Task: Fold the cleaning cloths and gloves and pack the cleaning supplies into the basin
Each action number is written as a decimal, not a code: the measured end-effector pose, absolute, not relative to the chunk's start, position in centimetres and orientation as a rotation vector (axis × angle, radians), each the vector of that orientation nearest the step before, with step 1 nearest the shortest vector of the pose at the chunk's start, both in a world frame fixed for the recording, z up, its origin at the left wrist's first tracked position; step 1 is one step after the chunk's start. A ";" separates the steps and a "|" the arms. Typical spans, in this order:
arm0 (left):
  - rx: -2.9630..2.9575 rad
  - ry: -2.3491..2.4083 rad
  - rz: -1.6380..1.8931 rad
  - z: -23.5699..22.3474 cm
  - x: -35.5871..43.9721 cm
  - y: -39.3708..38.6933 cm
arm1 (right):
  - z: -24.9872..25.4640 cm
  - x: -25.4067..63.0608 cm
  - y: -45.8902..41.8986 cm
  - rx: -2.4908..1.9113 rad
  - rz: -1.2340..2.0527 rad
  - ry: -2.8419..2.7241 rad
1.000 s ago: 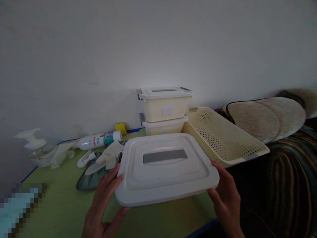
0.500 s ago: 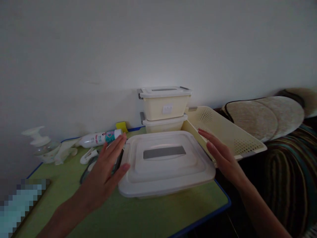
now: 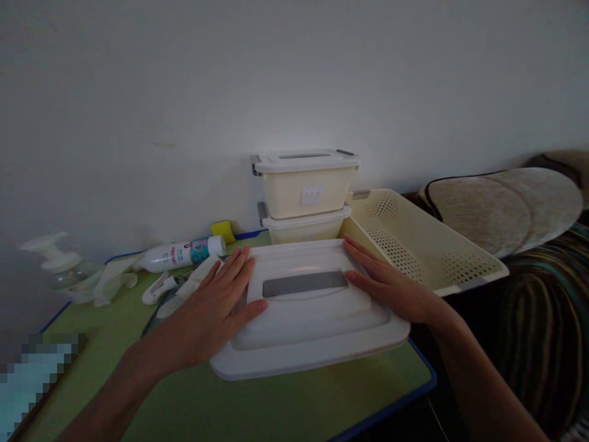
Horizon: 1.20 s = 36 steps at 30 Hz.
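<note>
A white lid (image 3: 304, 325) with a grey strip across its middle covers the storage box in front of me; the lid hides the box's body. My left hand (image 3: 221, 307) lies flat over the lid's left side, fingers stretched out and thumb on top. On the opposite side, my right hand (image 3: 386, 282) rests over the lid's right part, its fingers extended toward the grey strip. Neither hand is wrapped around anything. Behind the lid, a cream lidded box (image 3: 294, 190) is stacked on another lidded box (image 3: 304, 230).
A cream perforated basket (image 3: 432, 245) stands at the right, beside a cushion (image 3: 501, 209). Leftward on the green table (image 3: 101, 356) are a white spray bottle (image 3: 179, 255), a pump bottle (image 3: 64, 270) and a yellow sponge (image 3: 223, 231). A pixelated panel fills the lower left corner.
Both hands have moved inward, from beside the lid's edges to flat on its top. The view has shifted slightly.
</note>
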State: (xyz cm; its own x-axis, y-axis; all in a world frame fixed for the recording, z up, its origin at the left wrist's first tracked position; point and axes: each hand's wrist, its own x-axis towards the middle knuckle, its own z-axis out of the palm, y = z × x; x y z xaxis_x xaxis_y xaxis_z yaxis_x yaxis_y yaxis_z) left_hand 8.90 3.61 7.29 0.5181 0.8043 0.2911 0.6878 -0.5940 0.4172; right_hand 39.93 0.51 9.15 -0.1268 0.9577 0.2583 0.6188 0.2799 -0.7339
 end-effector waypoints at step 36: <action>1.134 1.212 1.208 7.6 10.4 1.2 | 7.4 38.6 -2.4 -1.164 1.036 -0.930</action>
